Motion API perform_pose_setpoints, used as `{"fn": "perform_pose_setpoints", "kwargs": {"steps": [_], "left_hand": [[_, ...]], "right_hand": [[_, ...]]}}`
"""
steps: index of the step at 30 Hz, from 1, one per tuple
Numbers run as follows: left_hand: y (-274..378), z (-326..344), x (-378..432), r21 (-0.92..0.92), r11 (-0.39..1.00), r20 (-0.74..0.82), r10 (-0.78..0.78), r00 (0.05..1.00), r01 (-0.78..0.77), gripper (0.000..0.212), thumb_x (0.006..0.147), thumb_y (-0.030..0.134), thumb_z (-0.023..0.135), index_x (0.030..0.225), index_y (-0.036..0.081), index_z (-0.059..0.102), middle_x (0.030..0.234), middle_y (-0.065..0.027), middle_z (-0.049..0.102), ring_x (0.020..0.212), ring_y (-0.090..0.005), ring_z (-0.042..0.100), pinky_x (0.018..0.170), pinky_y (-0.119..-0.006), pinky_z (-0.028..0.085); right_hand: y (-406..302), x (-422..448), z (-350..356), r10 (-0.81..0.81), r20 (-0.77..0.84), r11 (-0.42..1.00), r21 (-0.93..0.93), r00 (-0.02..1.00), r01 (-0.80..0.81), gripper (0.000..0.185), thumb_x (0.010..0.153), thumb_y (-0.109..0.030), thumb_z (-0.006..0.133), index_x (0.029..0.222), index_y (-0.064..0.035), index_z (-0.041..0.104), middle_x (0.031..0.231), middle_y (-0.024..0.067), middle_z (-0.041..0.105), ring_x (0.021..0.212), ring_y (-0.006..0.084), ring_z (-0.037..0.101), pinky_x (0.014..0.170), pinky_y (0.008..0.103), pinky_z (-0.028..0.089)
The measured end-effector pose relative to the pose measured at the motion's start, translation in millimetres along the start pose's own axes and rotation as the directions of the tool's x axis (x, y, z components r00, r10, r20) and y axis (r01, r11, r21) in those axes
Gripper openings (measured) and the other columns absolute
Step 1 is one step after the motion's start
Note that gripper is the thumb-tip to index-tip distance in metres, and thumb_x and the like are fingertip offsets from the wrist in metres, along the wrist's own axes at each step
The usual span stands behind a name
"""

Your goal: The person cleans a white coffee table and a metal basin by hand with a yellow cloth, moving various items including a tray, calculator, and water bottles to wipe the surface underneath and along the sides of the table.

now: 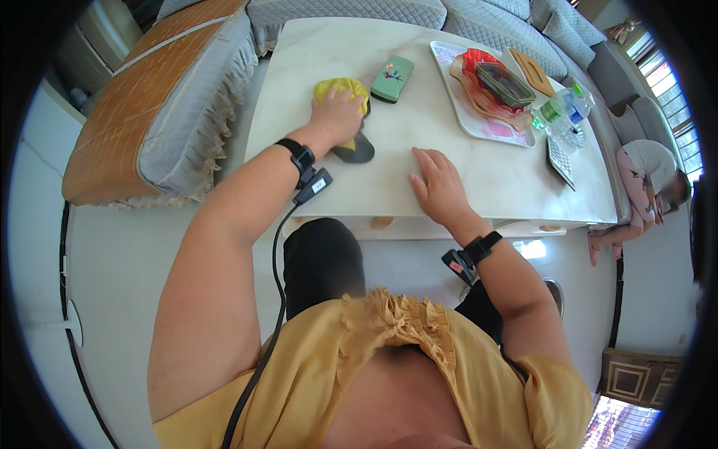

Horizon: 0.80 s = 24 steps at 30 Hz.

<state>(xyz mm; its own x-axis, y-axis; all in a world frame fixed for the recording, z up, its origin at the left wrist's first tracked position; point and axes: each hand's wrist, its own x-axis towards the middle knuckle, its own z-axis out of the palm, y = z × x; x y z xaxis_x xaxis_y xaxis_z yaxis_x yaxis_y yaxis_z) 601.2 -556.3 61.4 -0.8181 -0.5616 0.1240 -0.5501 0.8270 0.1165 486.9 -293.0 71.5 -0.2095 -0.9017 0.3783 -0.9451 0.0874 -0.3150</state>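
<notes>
My left hand [337, 117] presses down on a bunched yellow-and-grey cloth [358, 149] on the white marble-look table [314, 193]. Yellow folds bulge beyond its fingertips, and a grey flap lies below the palm. Just right of the cloth is a green case [392, 79] with a small printed picture. My right hand [440, 188] rests near the table's front edge, thumb apart from the fingers, with nothing in it. Black straps with small devices circle both wrists.
At right, a white tray [477, 132] carries a red wavy-rimmed dish [464, 67] and a dark plastic container [505, 84]. Nearby are a slotted wooden spatula [532, 72], clear plastic bottles [564, 109] and a calculator [560, 163]. Sofas [348, 12] border the table; a person [645, 179] sits far right.
</notes>
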Motion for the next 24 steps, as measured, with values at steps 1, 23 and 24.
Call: {"fn": "perform_pose_setpoints", "kwargs": {"steps": [1,23,24], "left_hand": [[-9,1,15,0.018,1.000,0.003,0.001,1.000,-0.002,0.050,0.100,0.031,0.048,0.149,0.022,0.047,0.155,-0.0091,0.043,0.146,-0.0372,0.032,0.114,-0.064,0.029],[-155,22,118,-0.021,0.985,-0.221,-0.174,0.960,0.174,0.045,0.097,0.040,0.049,0.136,0.023,0.063,0.148,-0.0120,0.051,0.138,-0.0367,0.043,0.114,-0.047,0.035],[-188,33,99,0.051,0.989,-0.257,-0.122,0.959,0.140,0.047,0.096,0.040,0.049,0.137,0.022,0.062,0.146,-0.0142,0.052,0.136,-0.0378,0.044,0.114,-0.047,0.036]], "right_hand": [[0,1,1,-0.008,-0.005,1.000,-0.001,1.000,0.008,0.049,0.091,-0.019,0.065,0.134,0.0001,0.053,0.129,0.0217,0.058,0.124,0.0402,0.052,0.108,0.0482,0.041],[9,-2,3,-0.002,-0.048,0.997,-0.075,0.999,-0.002,0.059,0.081,-0.015,0.073,0.135,-0.0023,0.055,0.133,0.0221,0.056,0.126,0.0425,0.050,0.109,0.0499,0.040],[7,1,6,-0.033,-0.052,0.999,-0.043,0.998,0.031,0.059,0.081,-0.015,0.074,0.135,-0.0025,0.055,0.132,0.0221,0.057,0.126,0.0424,0.050,0.109,0.0499,0.040]]}}
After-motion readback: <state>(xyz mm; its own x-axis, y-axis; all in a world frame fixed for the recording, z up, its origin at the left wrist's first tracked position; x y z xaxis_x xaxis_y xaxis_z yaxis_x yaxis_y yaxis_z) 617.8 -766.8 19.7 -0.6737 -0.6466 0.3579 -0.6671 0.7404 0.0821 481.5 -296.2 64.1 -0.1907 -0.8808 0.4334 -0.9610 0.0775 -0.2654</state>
